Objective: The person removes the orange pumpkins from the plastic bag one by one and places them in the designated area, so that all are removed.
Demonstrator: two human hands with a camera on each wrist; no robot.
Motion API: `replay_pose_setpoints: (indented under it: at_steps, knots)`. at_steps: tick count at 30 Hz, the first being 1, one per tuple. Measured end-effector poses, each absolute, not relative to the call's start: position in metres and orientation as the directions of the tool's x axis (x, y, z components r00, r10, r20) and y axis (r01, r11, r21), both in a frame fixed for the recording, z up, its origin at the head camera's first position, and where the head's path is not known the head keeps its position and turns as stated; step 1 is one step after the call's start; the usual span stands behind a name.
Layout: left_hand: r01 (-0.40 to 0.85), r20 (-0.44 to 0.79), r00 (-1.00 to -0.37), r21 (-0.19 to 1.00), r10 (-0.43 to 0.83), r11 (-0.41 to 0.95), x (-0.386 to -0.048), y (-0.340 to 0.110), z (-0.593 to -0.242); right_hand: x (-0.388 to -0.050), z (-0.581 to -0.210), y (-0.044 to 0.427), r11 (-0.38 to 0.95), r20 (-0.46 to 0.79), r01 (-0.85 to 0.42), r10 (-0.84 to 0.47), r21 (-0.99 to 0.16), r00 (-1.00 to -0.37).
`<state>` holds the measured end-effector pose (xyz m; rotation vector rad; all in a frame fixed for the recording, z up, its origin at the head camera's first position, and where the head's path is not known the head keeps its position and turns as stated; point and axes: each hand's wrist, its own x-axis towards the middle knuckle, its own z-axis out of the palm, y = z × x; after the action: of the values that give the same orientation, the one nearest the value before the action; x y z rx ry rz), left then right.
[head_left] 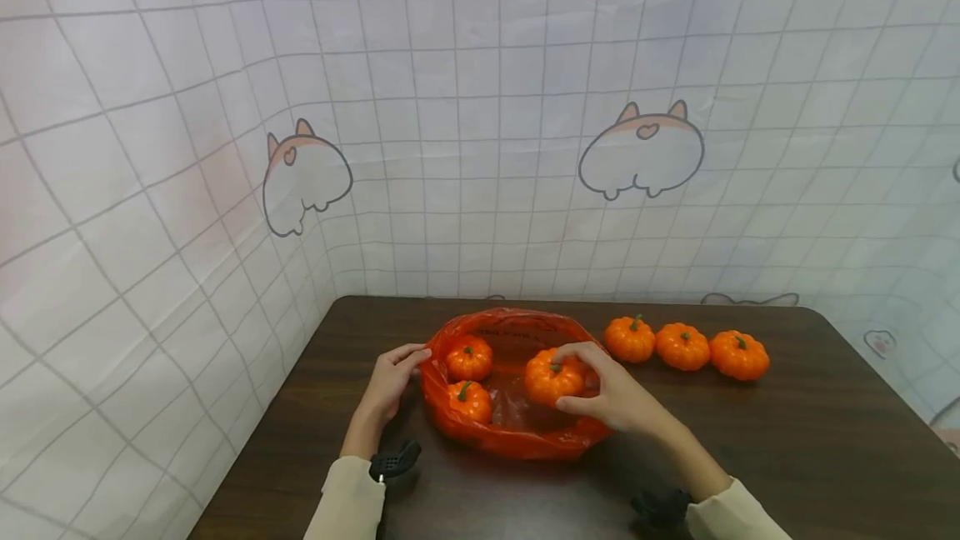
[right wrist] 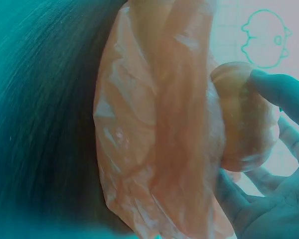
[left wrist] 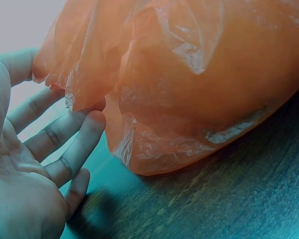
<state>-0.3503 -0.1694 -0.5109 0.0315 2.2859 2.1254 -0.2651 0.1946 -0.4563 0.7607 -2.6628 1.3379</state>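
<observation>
"Orange plastic made up the bag (head_left: 517,445), thin and floppy, nearest the table's (head_left: 765,448) front edge. How was it held?"

"By its left rim: the left hand (head_left: 387,379) pinched the film between thumb and fingers. It probably slipped and creased easily, so a folded rim gave the best hold."

"And the pumpkin (head_left: 546,386)?"

"Over the bag's mouth, right side, the right hand (head_left: 621,394) gripping it by its sides, thumb toward the front edge. It looked light, stiff, smooth and hardly fragile; the ribbed sides suited a grip better than the stem."

"Anything in the way?"

"That loose right rim, perhaps. Two other pumpkins (head_left: 469,362) sat inside, leftward; three more pumpkins (head_left: 682,348) lined up toward the far right corner."
</observation>
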Motion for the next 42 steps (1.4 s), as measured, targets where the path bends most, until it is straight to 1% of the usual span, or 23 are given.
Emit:
replay_pose_setpoints:
  at_steps: [9, 14, 17, 21, 25, 31, 42]
  knots:
    - [-0.013, -0.016, -0.999, 0.996, 0.030, 0.091, -0.347, -0.170, -0.508, -0.252, -0.443, 0.230, 0.466, 0.272, -0.433, -0.374, -0.771, -0.887]
    - [-0.012, -0.015, -0.999, 0.996, 0.035, 0.083, -0.347, -0.170, -0.507, -0.250, -0.439, 0.255, 0.464, 0.247, -0.391, -0.340, -0.795, -0.907]
    - [-0.014, -0.017, -0.999, 0.997, 0.036, 0.076, -0.347, -0.170, -0.508, -0.246, -0.438, 0.268, 0.491, 0.229, -0.363, -0.313, -0.792, -0.922]
    - [-0.018, -0.021, -0.999, 0.997, 0.034, 0.071, -0.348, -0.170, -0.508, -0.244, -0.437, 0.283, 0.541, 0.240, -0.364, -0.288, -0.759, -0.927]
    - [-0.021, -0.023, -0.999, 0.997, 0.033, 0.074, -0.349, -0.171, -0.508, -0.244, -0.436, 0.293, 0.559, 0.258, -0.369, -0.271, -0.742, -0.928]
    - [-0.026, -0.028, -0.999, 0.997, 0.029, 0.070, -0.349, -0.170, -0.508, -0.245, -0.436, 0.306, 0.581, 0.225, -0.332, -0.251, -0.743, -0.942]
    - [-0.022, -0.024, -0.999, 0.998, 0.033, 0.063, -0.349, -0.170, -0.510, -0.253, -0.443, 0.316, 0.585, 0.215, -0.331, -0.260, -0.740, -0.941]
